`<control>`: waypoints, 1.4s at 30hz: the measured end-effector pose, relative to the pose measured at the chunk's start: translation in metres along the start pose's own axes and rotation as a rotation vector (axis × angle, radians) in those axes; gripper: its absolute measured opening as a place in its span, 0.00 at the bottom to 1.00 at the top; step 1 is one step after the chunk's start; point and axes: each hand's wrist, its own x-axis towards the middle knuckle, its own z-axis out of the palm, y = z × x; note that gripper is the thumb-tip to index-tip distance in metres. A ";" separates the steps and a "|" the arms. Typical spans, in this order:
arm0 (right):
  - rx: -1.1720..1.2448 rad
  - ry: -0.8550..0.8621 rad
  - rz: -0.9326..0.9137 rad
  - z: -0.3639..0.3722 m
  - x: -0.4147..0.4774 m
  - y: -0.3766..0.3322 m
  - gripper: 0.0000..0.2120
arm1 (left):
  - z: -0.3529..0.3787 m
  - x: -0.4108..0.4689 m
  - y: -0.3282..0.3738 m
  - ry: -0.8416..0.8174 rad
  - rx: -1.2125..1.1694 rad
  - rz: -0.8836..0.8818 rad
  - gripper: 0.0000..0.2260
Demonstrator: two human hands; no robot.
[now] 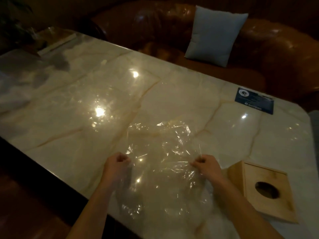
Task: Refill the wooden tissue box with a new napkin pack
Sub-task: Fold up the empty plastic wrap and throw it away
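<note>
My left hand (118, 161) and right hand (205, 163), held apart, each pinched an edge of the clear plastic wrapper (160, 152). The wooden tissue box (264, 190) sat at four o'clock. I saw no napkins; unwrapping seemed underway, loading next.

Wide bare table (172, 94) ahead and to the left, open for passing; near middle taken by crinkled clear wrap (160, 152), stretched between left hand (117, 163) and right hand (206, 165); close on the right, wooden box (262, 188) near the edge, just beside the right forearm; farther right, a dark card (254, 100) lying flat; far left corner cluttered with dim items; sofa (276, 54) and cushion (215, 35) beyond the far edge.
</note>
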 end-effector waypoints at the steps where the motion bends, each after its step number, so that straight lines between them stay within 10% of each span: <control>1: 0.075 0.022 -0.013 -0.006 0.001 -0.003 0.12 | -0.001 0.001 0.007 -0.037 -0.031 0.018 0.09; 6: 0.403 -0.078 0.012 -0.029 -0.004 -0.014 0.04 | -0.003 0.004 0.027 -0.370 0.012 -0.055 0.07; 11: 0.321 -0.297 0.047 -0.049 -0.009 -0.014 0.05 | 0.003 0.005 0.031 -0.355 0.008 0.026 0.05; 33: 0.556 -0.262 -0.177 -0.114 -0.010 -0.016 0.16 | 0.014 -0.006 0.097 -0.445 -0.272 0.377 0.19; 38: 0.578 -0.274 -0.166 -0.124 -0.019 -0.012 0.06 | 0.022 -0.009 0.104 -0.552 -0.381 0.267 0.15; 42: 0.640 -0.261 -0.134 -0.131 -0.028 -0.007 0.19 | 0.020 -0.008 0.104 -0.718 -0.405 0.193 0.14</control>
